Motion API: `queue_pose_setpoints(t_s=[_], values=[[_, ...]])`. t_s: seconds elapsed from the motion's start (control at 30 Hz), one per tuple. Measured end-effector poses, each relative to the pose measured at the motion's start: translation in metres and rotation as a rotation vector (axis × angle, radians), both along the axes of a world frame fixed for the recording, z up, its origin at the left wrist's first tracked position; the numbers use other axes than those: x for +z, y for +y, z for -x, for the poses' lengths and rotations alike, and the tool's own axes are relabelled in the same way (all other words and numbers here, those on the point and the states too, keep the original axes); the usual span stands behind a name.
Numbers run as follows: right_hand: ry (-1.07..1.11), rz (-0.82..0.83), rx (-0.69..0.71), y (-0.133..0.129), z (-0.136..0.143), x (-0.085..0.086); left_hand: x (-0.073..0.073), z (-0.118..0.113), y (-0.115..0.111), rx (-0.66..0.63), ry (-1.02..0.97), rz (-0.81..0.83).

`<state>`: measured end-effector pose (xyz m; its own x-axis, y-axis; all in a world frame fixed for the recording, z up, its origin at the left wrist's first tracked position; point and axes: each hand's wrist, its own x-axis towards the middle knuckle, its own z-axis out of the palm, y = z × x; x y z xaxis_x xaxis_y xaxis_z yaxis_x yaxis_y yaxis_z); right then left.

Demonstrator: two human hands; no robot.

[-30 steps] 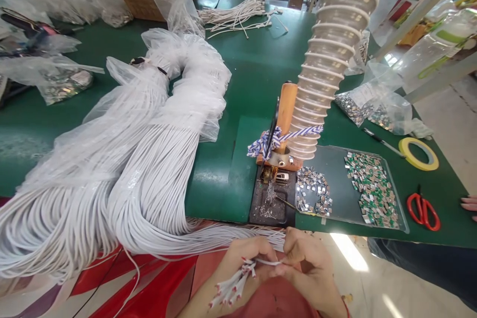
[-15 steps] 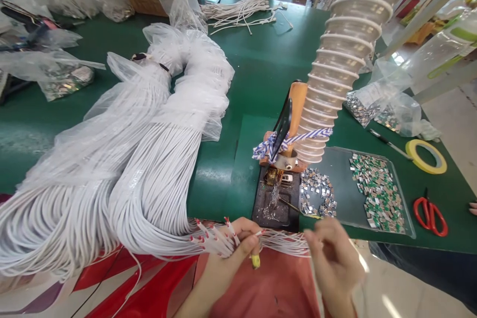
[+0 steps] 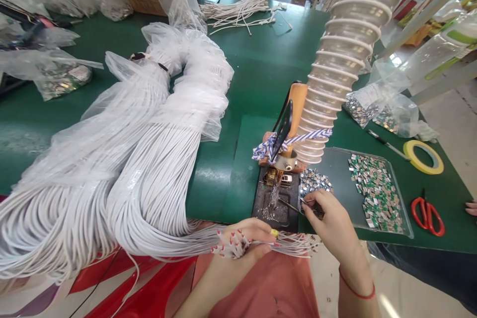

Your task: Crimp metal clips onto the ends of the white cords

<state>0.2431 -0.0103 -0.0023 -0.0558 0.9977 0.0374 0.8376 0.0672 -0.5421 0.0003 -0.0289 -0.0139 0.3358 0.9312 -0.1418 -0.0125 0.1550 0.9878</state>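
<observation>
My left hand [image 3: 248,243] is closed around a bunch of white cables [image 3: 233,244] whose ends show red tips, in front of the table edge. One cable points right from between thumb and fingers, and something yellow [image 3: 275,233] covers a fingertip. My right hand [image 3: 331,216] reaches over the table edge, thumb and forefinger pinched at the pile of small metal parts [image 3: 315,181]. What lies in the pinch is too small to make out. Just left of it stands a black tray-like base [image 3: 266,211] bearing a soldering tip and bits of solder.
Two thick bundles of white cable [image 3: 156,174] in plastic cover the left side. A clear ribbed hose [image 3: 335,69] rises behind the base. To the right are a tray of small circuit boards [image 3: 378,194], red-handled scissors [image 3: 428,216], yellow tape [image 3: 424,157] and another person's fingers [image 3: 471,207].
My right hand has moved up and left from in front of the table onto the metal parts. My left hand has turned and shifted slightly right, still holding the cables.
</observation>
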Motion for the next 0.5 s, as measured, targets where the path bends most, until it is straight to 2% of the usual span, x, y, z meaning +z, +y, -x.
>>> queue_pose_setpoints(t_s=[0.27,0.5], values=[[0.061,-0.070,-0.054,-0.0038,0.0004,-0.0008,-0.0006,-0.0007,0.0004,0.005,0.013,-0.035],[0.012,-0.094,-0.047,-0.0014,0.0059,-0.0047,-0.0063,-0.0017,0.0010,-0.010,0.014,-0.081]])
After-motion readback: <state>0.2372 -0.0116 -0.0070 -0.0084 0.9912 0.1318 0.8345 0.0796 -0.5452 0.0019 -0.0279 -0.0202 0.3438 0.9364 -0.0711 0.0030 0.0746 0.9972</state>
